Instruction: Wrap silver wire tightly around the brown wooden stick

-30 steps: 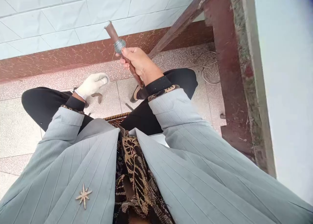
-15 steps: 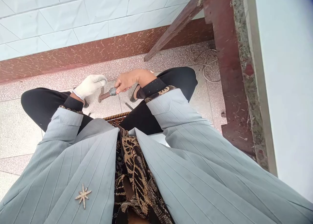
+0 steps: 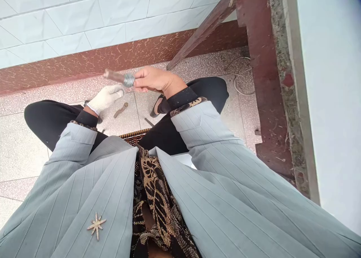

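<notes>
- Right hand (image 3: 153,79) grips a brown stick (image 3: 114,76), which juts leftward beyond the fingers.
- Silvery wire (image 3: 129,80) coils around the stick, right beside that grip.
- Gloved left hand (image 3: 105,99) curls near the stick's free end; whether it holds anything cannot be told.
- A short brown piece (image 3: 120,110) lies on the speckled floor (image 3: 126,125).

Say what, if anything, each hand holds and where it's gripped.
Right hand: the brown stick, gripped just beside its wire coil. Left hand: cannot be told.

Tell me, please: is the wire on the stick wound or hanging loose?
Wound: the wire circles the stick in close turns beside the right hand.
</notes>
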Available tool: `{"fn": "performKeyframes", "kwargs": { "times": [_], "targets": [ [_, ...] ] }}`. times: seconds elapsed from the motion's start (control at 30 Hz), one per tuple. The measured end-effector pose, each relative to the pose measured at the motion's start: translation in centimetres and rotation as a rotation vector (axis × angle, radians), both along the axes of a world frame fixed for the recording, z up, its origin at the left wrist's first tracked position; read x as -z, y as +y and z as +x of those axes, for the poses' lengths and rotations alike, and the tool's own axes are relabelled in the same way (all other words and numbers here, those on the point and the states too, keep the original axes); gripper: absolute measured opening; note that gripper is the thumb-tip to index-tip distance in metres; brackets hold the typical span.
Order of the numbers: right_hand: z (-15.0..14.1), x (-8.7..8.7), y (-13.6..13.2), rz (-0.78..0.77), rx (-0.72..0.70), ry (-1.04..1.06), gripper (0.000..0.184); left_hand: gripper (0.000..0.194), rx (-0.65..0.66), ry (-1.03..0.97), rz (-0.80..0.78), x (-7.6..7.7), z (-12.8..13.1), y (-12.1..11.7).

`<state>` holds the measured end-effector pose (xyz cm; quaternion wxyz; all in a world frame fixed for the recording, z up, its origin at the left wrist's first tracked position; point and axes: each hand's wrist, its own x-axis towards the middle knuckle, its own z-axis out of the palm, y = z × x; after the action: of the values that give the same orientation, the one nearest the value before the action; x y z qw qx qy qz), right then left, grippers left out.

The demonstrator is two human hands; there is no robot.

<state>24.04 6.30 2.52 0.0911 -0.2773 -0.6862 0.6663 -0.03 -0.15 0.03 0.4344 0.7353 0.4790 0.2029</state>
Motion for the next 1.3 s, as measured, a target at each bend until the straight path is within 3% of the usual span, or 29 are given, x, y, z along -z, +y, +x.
{"fn": "performKeyframes", "kwargs": {
  "times": [0.1, 0.2, 0.27, 0.33, 0.47, 0.57, 0.63, 0.7, 0.77, 0.83, 0.93, 1.03, 1.13, 1.3],
  "targets": [
    [-0.6, 0.3, 0.3, 0.122, 0.354, -0.169, 0.032, 0.025, 0.003, 0.081, 0.029, 0.0, 0.4, -0.1],
    [-1.2, 0.9, 0.6, 0.361, 0.364, -0.501, 0.030, 0.024, 0.066, 0.208, 0.025, 0.0, 0.5, -0.1],
    [-1.5, 1.3, 0.6, 0.481, 0.234, -0.680, 0.025, 0.025, 0.084, 0.265, 0.026, 0.0, 0.4, -0.2],
    [-1.7, 1.4, 0.4, 0.494, 0.032, -0.793, 0.024, 0.026, 0.082, 0.287, 0.036, 0.1, 0.2, -0.1],
    [-1.7, 1.3, -0.2, 0.268, -0.411, -0.736, 0.027, 0.022, 0.104, 0.250, 0.019, 0.3, -0.2, 0.0],
    [-1.0, 0.7, -0.5, 0.078, -0.530, -0.490, 0.036, 0.024, 0.089, 0.108, -0.013, 0.7, -0.4, 0.1],
    [-0.1, 0.2, -0.4, 0.019, -0.402, -0.227, 0.039, 0.026, 0.002, -0.004, -0.019, 0.8, -0.5, 0.1],
    [0.7, -0.3, -0.2, -0.010, -0.112, 0.087, 0.039, 0.027, -0.072, -0.081, -0.033, 0.6, -0.4, 0.0],
    [1.0, -0.4, 0.3, -0.035, 0.193, 0.261, 0.038, 0.027, -0.084, -0.107, -0.056, 0.1, -0.2, -0.1],
    [0.8, -0.2, 0.8, -0.063, 0.398, 0.220, 0.042, 0.025, -0.050, -0.100, -0.073, -0.3, 0.0, -0.3],
    [0.0, 0.6, 1.3, 0.000, 0.497, -0.048, 0.046, 0.023, -0.005, -0.062, -0.074, -0.5, 0.3, -0.4],
    [-0.5, 1.6, 1.6, 0.257, 0.439, -0.358, 0.036, 0.024, 0.054, 0.005, -0.082, 0.0, 0.3, -0.5],
    [-0.9, 2.4, 1.7, 0.492, 0.280, -0.606, 0.028, 0.027, 0.077, 0.086, -0.058, 0.4, 0.1, -0.4],
    [-1.6, 2.7, 0.9, 0.485, -0.128, -0.764, 0.026, 0.029, 0.091, 0.139, -0.011, 0.4, -0.3, -0.2]
  ]
}}
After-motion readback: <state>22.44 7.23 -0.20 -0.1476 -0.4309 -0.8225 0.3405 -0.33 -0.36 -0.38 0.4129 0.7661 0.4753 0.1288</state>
